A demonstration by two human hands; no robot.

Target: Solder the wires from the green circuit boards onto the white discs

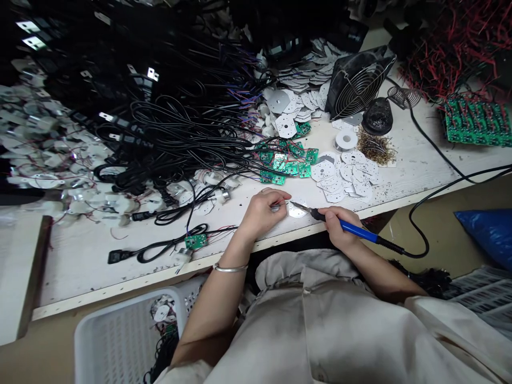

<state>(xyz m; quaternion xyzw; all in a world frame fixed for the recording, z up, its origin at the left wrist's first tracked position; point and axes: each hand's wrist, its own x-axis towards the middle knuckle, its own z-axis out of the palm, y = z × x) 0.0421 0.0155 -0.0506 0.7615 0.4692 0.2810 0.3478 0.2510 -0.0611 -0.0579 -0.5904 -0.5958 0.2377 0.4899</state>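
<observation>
At the far left, a heap of white plastic parts [38, 128] covers the worktop [80, 261]. Below the front edge sits a pale basket [86, 325] with wires in it. A thick pile of black cables [176, 125] comes next, and in front of it a green circuit board [196, 241] lies beside a coiled cord. The left hand [262, 213] has its fingers bent close together just beside a white plate [297, 211]; what they grip is too small to tell. The plate lies near the worktop's front edge, between the hands, the soldering iron's tip at it. The right hand [339, 233] is closed round the soldering iron [358, 230]. Beyond are loose white plates [348, 176], a white spool [346, 140], a black fan [356, 85] and, far right, tangled red wires [460, 48].
</observation>
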